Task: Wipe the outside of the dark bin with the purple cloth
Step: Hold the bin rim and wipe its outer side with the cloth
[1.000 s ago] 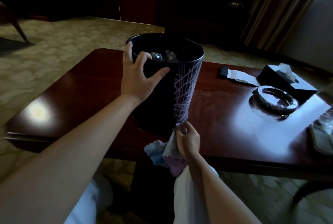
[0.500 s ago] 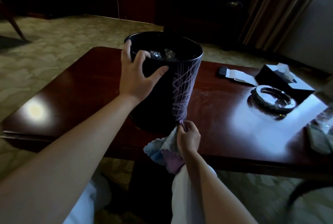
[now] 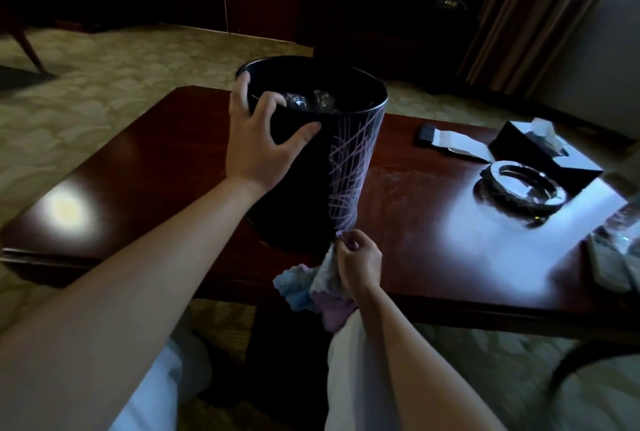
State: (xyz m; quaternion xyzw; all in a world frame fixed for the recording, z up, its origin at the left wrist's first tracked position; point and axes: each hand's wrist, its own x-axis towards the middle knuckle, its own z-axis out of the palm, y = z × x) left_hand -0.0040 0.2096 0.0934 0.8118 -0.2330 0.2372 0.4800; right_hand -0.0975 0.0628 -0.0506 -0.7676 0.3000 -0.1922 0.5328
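Shiny, smooth dark wood on the table (image 3: 173, 167), with bright spots of light on it. On the table, a smooth, glossy dark bin (image 3: 304, 181) with thin pale lines. At the bin's foot, a soft, fluffy purple cloth (image 3: 322, 292); off to its right, a shiny round dish (image 3: 519, 188) like glass.

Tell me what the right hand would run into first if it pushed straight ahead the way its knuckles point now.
Most likely the lower wall of the dark round bin with pale scratched lines, just ahead of the right hand, which grips the bunched purple and blue cloth. The cloth's tip would probably touch first; the gap is hard to judge.
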